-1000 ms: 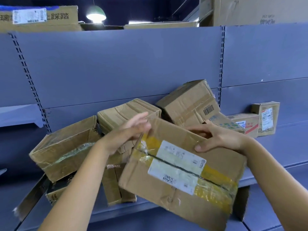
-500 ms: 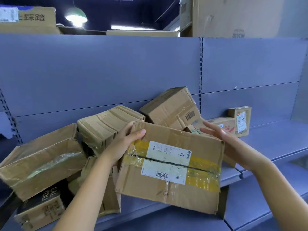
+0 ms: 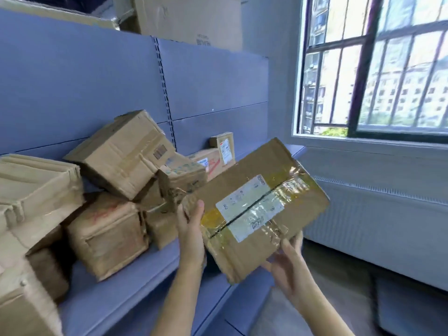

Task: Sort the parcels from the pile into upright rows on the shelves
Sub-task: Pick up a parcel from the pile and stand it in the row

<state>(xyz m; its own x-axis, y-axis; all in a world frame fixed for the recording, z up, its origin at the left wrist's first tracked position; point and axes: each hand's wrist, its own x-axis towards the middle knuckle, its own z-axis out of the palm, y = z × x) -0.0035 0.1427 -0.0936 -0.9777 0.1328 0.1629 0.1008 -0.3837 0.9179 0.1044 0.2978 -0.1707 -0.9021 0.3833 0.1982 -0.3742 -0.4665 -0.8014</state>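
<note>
— What are the hands on?

— One flat cardboard parcel (image 3: 259, 207), held in the air just in front of the shelf (image 3: 121, 299), tilted with its far right corner raised. The left hand (image 3: 191, 229) has its grip closed round the near left corner, thumb on top. The right hand (image 3: 288, 260) holds the lower edge from beneath, fingers curled over it.

— Any writing?

— A white label (image 3: 242, 197) lies across the top, split by the tape seam. Its print and code are too blurred to read.

— What's around it?

— To the left a pile (image 3: 101, 214) of brown boxes leans together on the shelf. One tilted box (image 3: 121, 154) carries a barcode (image 3: 160, 150), and a lower box (image 3: 109, 246) has red scribble I cannot read. Farther back a small box (image 3: 223, 147) with a white label stands upright against the back panel. On the right is a barred window (image 3: 375, 69).

— And the parcel itself?

— Creased brown cardboard with dented corners, and shiny yellowish tape along the seam.
</note>
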